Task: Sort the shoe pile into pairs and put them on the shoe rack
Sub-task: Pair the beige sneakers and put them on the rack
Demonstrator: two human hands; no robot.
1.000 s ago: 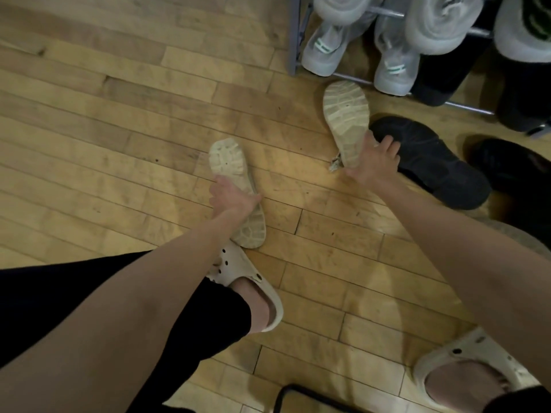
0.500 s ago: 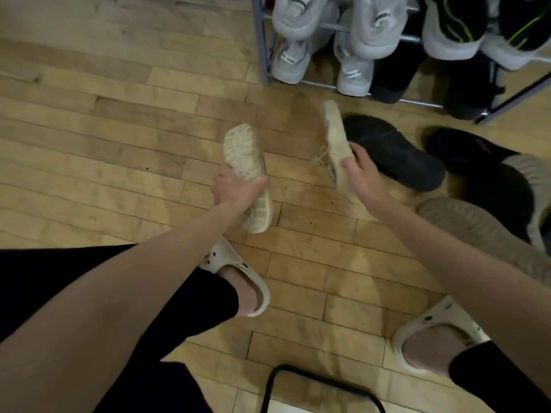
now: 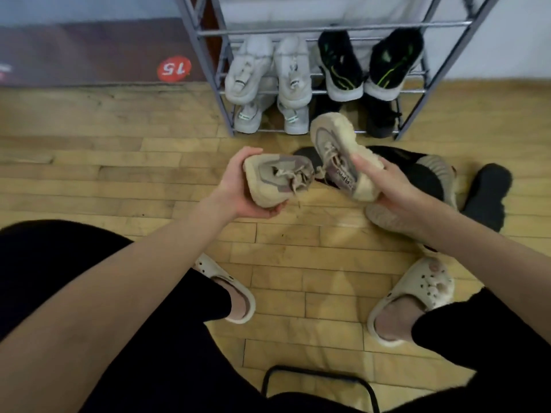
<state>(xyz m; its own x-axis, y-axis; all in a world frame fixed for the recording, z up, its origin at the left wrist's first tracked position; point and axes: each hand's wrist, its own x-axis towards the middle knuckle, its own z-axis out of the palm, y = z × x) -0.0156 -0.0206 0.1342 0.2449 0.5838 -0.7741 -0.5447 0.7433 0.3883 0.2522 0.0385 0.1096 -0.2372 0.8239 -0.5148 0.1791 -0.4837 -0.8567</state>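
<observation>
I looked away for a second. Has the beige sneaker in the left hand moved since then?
Yes. The beige sneaker in the left hand was sole-up low over the floorboards; now it is turned upper-side up and raised nearer the shoe rack.

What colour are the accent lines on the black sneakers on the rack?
Bright green lines on the black sneakers, clearest in the head view.

floor point(image 3: 149, 162): wooden boards, pale, worn satin finish with dull scuffed patches
shoe rack point(image 3: 328, 25): grey metal tubes, the rails shiny
beige sneakers point(image 3: 277, 177): knit cloth uppers, matt, with a rough nubbed foam-like sole edge and flat cloth laces
white sneakers point(image 3: 249, 67): soft matt cloth
black sneakers point(image 3: 340, 64): fuzzy dark cloth with glossy green stripes
clogs point(image 3: 423, 287): smooth matt moulded plastic, cream
</observation>
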